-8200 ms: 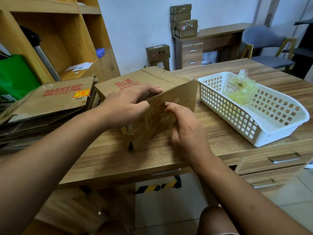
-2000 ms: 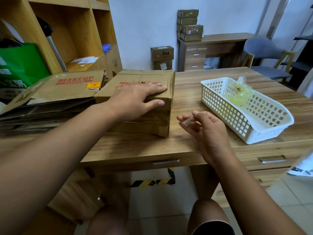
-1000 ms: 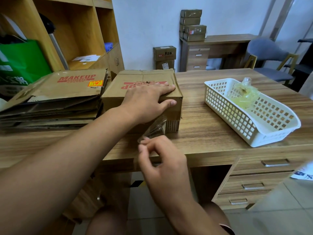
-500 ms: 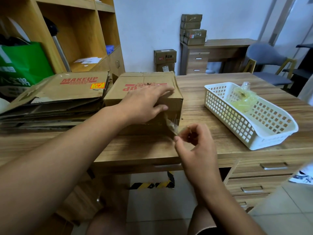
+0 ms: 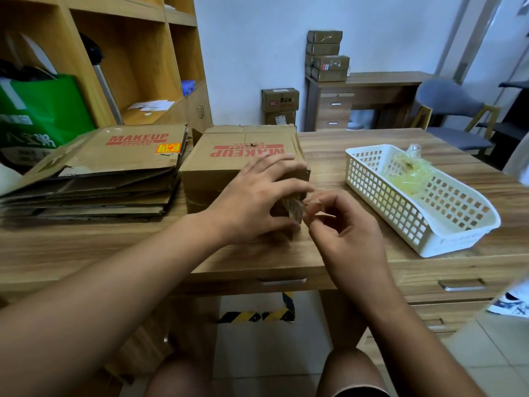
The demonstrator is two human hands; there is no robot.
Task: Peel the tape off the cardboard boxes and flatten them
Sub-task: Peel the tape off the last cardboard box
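Note:
A brown cardboard box (image 5: 229, 156) printed MAKEUP in red stands on the wooden table (image 5: 86, 247), still in box shape. My left hand (image 5: 254, 199) lies over its near right corner, fingers spread along the top edge and front face. My right hand (image 5: 340, 233) pinches a strip of clear tape (image 5: 296, 209) that comes off the box's front right corner, just right of my left hand. Part of the front face is hidden by my left hand.
A stack of flattened MAKEUP boxes (image 5: 94, 173) lies left of the box. A white plastic basket (image 5: 412, 207) with crumpled tape (image 5: 406, 173) stands at the right. Shelves and a green bag (image 5: 40, 110) are at the left; a chair and more boxes stand behind.
My right hand has come up closer to the box corner with the tape strip. My left hand has slid down from the top onto the near right corner.

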